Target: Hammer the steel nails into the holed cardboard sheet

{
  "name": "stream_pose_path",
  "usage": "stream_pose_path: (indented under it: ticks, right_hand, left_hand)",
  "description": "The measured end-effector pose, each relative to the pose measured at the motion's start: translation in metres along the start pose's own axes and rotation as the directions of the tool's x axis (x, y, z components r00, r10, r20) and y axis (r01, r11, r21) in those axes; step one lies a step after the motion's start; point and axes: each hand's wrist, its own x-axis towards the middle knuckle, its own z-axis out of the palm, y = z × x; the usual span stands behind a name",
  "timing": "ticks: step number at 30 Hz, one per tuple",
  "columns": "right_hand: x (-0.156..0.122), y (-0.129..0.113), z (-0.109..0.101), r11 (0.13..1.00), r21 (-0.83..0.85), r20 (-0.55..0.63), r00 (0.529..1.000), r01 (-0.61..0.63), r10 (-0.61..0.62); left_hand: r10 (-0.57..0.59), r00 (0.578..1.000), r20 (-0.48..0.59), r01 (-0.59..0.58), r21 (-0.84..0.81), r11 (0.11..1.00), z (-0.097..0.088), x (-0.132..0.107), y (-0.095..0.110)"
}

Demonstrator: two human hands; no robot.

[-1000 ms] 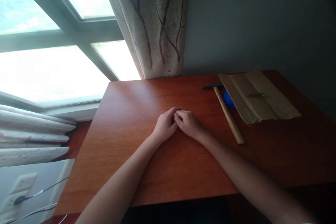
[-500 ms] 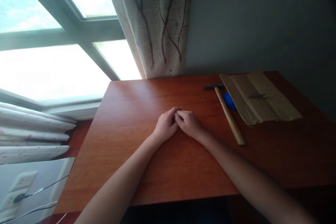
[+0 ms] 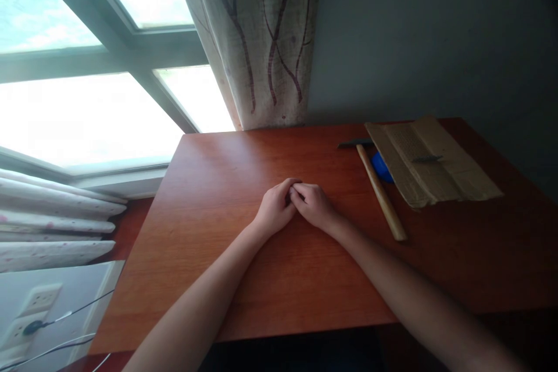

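My left hand [image 3: 275, 208] and my right hand [image 3: 315, 206] rest together on the reddish-brown wooden table [image 3: 209, 209]. Their closed fingers meet and overlap, and no object shows in either one. The palms and part of the fingers are hidden. To the right of my right hand lies a hammer [image 3: 380, 193] with a pale wooden handle, its dark head [image 3: 354, 143] pointing toward the wall. Part of that head is under a sheet of cardboard [image 3: 457, 177].
A slim dark grey object [image 3: 427, 158], too small to name, lies on the cardboard. Something blue [image 3: 382, 167] sticks out beneath its left edge. A curtain [image 3: 261, 40] hangs behind the table. At lower left, a plug [image 3: 32, 328] with a cable sits in a wall socket.
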Motion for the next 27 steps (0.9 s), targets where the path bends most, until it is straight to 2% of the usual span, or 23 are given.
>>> stream_pose_path:
  ticks: [27]
  right_hand:
    - [-0.0001,0.0001,0.0006,1.000,0.008,-0.004,1.000,-0.003,0.003]
  left_hand:
    - [-0.013,1.000,0.005,0.013,0.025,1.000,-0.0002,0.0005,0.0006]
